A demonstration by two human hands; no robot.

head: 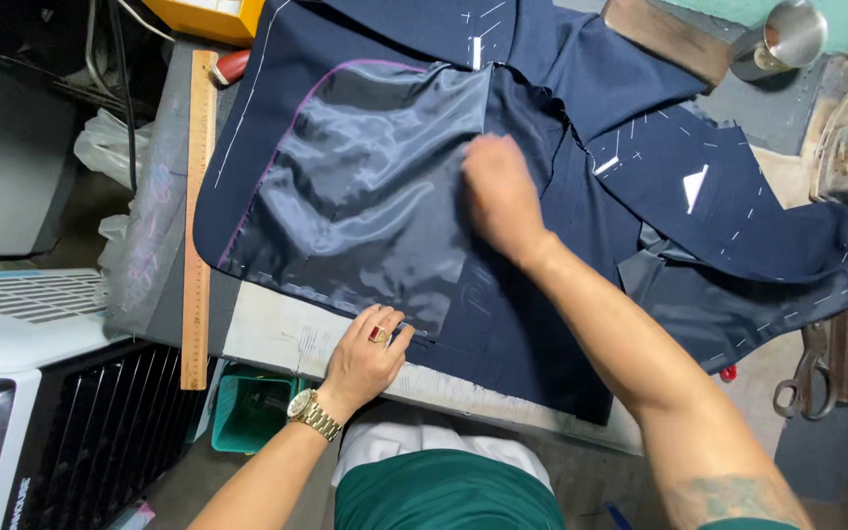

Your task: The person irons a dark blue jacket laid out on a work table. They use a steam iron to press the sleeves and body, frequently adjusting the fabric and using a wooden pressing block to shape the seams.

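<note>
Both arms bare to above the elbow, no sleeves in view on either. Left hand [365,351] has a ring with a red stone [379,335] on one finger and a gold metal-link watch [311,412] at the wrist just below it; right hand [501,196] wears nothing, and the right forearm shows a dark tattoo [733,496], partly cut off by the frame edge. To the right of the watch sits a green garment [449,501] over the body with white cloth [414,437] at its upper edge.
</note>
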